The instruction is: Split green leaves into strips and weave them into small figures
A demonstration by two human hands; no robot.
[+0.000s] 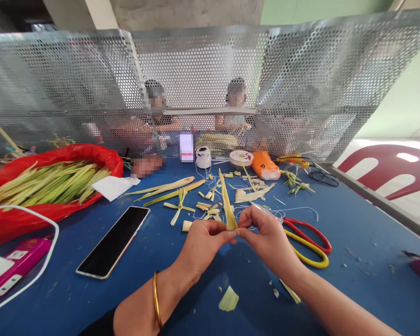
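Note:
My left hand (205, 242) and my right hand (266, 235) meet over the blue table (353, 233), both pinched on the base of a pale green leaf strip (227, 200) that stands up between them. A gold bangle circles my left wrist. Red and yellow handled scissors (306, 240) lie just right of my right hand, the blades partly hidden behind it. Several cut leaf pieces (203, 205) lie scattered just beyond my hands.
A red bag of leaf strips (52, 184) sits at left. A black phone (114, 240) lies left of my hands, a pink device (16, 266) with white cable at far left. Thread spool (203, 157), tape roll (241, 157), orange tool (264, 165) stand by a perforated metal screen (301, 79); two people sit behind it.

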